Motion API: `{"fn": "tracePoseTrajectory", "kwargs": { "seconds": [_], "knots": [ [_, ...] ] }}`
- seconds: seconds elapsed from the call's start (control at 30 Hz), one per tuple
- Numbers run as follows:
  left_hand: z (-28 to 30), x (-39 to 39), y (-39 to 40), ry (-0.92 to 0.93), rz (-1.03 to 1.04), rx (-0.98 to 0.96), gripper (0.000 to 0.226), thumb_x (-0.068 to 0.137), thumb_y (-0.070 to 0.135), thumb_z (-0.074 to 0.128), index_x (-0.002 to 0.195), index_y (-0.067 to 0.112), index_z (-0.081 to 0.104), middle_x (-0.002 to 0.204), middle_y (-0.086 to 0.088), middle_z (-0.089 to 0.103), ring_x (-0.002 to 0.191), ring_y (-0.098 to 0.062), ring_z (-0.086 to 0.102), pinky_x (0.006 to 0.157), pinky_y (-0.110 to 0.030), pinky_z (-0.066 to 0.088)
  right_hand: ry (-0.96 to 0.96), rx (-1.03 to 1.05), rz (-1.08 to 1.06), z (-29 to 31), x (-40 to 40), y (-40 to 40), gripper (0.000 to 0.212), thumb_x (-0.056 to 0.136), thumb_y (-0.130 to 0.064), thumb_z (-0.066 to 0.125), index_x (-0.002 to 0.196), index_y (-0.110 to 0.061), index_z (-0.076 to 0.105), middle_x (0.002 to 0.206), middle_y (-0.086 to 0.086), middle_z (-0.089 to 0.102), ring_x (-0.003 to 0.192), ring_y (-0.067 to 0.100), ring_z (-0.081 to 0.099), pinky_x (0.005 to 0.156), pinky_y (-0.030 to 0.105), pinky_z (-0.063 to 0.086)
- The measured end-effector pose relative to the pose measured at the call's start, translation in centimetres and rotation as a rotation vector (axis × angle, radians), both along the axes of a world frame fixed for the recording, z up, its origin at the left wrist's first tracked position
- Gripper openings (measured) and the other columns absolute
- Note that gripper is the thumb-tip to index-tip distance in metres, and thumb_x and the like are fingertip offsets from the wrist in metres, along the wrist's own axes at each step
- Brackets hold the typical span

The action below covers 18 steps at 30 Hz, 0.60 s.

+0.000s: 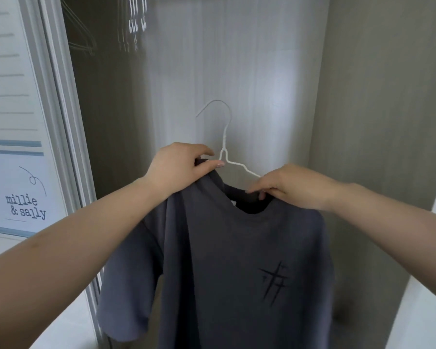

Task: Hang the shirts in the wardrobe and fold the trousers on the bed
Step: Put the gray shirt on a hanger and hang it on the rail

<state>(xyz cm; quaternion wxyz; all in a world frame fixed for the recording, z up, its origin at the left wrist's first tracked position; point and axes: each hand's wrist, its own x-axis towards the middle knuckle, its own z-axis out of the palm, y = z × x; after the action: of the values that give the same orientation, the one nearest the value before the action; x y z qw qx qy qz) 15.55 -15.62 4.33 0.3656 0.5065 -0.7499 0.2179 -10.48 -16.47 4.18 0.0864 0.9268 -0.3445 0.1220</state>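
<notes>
shirt, dark grey cotton with cross print (237, 260), was pinched at its collar by left hand (179, 167) and right hand (295, 187); uneven seating on thin white wire hanger (224, 147) risked slipping off.

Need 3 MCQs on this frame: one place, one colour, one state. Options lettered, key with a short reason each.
1. Where is the white hanger's hook?
A. On a rail
B. Free in the air before the wardrobe's back wall
C. Lying on a bed

2. What colour is the T-shirt?
A. Dark grey
B. Red
C. White

3. What is the left hand doing?
A. Hanging idle
B. Pressing the wall flat
C. Gripping the shirt's shoulder by the collar

Key: 1 B, the hook touches nothing. 2 A, the fabric is dark grey with a black cross print. 3 C, its fingers curl round the cloth, while the right hand pinches the collar's other side.
</notes>
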Motion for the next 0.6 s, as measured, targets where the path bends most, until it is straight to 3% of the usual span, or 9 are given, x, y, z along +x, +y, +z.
{"fn": "tracePoseTrajectory", "kwargs": {
  "seconds": [0.07, 0.13, 0.4, 0.5, 0.6],
  "knots": [
    [-0.2, 0.9, -0.2, -0.016, 0.050, 0.017, 0.044, 0.084, 0.067, 0.046, 0.093, 0.031, 0.069, 0.064, 0.018, 0.054, 0.069, -0.006, 0.055, 0.058, -0.023, 0.042, -0.026, -0.047, 0.006, -0.1, -1.0, -0.1, 0.039, 0.097, -0.010, 0.047, 0.124, -0.033, 0.062, 0.105, -0.013, 0.069, 0.097, 0.008, 0.063, 0.085, 0.022, 0.046],
    [-0.6, 1.9, -0.5, -0.012, 0.077, 0.030, 0.048, 0.082, 0.071, 0.042, 0.086, 0.030, 0.069, 0.061, 0.017, 0.052, 0.063, -0.004, 0.051, 0.054, -0.022, 0.039, -0.084, -0.070, 0.009, -0.2, -1.8, -0.2, 0.038, 0.096, -0.009, 0.049, 0.123, -0.032, 0.063, 0.103, -0.013, 0.070, 0.094, 0.008, 0.064, 0.082, 0.020, 0.046],
    [-0.5, 3.0, -2.4, 0.023, 0.344, 0.255, 0.068, 0.071, 0.088, 0.026, 0.081, 0.032, 0.064, 0.082, 0.013, 0.061, 0.080, -0.013, 0.059, 0.065, -0.028, 0.044, -0.070, -0.133, -0.004, 0.1, -2.0, -0.4, 0.035, 0.098, -0.017, 0.048, 0.125, -0.035, 0.061, 0.100, -0.016, 0.069, 0.090, 0.008, 0.063, 0.077, 0.023, 0.047],
    [-0.6, 3.7, -2.6, 0.082, 0.186, 0.275, 0.053, 0.078, 0.078, 0.038, 0.081, 0.032, 0.063, 0.076, 0.012, 0.060, 0.074, -0.010, 0.057, 0.062, -0.029, 0.045, -0.161, -0.190, 0.008, 0.0, -2.2, -0.4, 0.035, 0.096, -0.013, 0.051, 0.124, -0.031, 0.063, 0.094, -0.014, 0.069, 0.086, 0.009, 0.064, 0.077, 0.026, 0.048],
    [-1.1, 4.1, -2.6, 0.145, -0.076, 0.276, 0.031, 0.088, 0.054, 0.055, 0.079, 0.027, 0.066, 0.074, 0.004, 0.063, 0.072, -0.015, 0.058, 0.068, -0.034, 0.046, -0.297, -0.229, 0.023, -0.3, -2.8, -0.3, 0.038, 0.093, -0.004, 0.054, 0.122, -0.026, 0.065, 0.088, -0.013, 0.068, 0.083, 0.011, 0.064, 0.080, 0.029, 0.050]
  ]
}}
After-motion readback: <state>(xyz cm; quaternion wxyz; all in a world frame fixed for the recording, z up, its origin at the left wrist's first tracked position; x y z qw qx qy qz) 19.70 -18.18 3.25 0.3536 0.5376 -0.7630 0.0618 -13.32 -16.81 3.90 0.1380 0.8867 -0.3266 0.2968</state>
